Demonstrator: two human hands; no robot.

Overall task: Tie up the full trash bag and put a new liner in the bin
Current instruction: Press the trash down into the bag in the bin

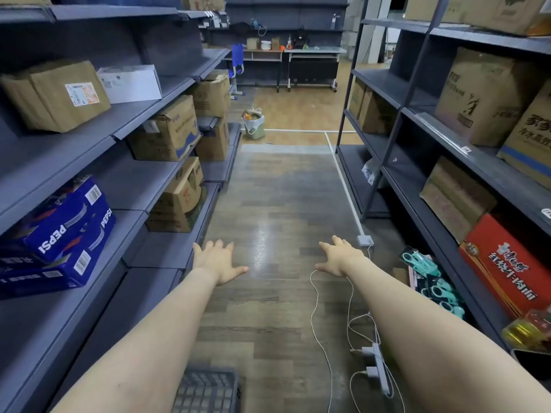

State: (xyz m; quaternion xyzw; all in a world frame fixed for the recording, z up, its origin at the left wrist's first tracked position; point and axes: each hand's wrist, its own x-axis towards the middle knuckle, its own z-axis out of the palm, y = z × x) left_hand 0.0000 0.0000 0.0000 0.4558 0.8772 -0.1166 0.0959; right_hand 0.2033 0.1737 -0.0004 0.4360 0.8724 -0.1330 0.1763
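Left hand [217, 261] and right hand [340, 257] spread wide, holding nothing, clear wood-plank aisle floor [280, 198] between grey metal shelves [143, 186], full white-lined trash bin [254, 124] well ahead past aisle end

The grey wood-plank floor [268, 204] runs between shelving. At its far end stands a pale green bin [254, 125] lined with a full bag. Nearer than the bin lie a white power strip [380, 368] and a dark plastic crate [208, 390].

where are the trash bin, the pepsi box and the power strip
trash bin [254, 126]: head view, on its pale green front wall
pepsi box [64, 225]: head view, on its blue printed side
power strip [380, 369]: head view, on its white body
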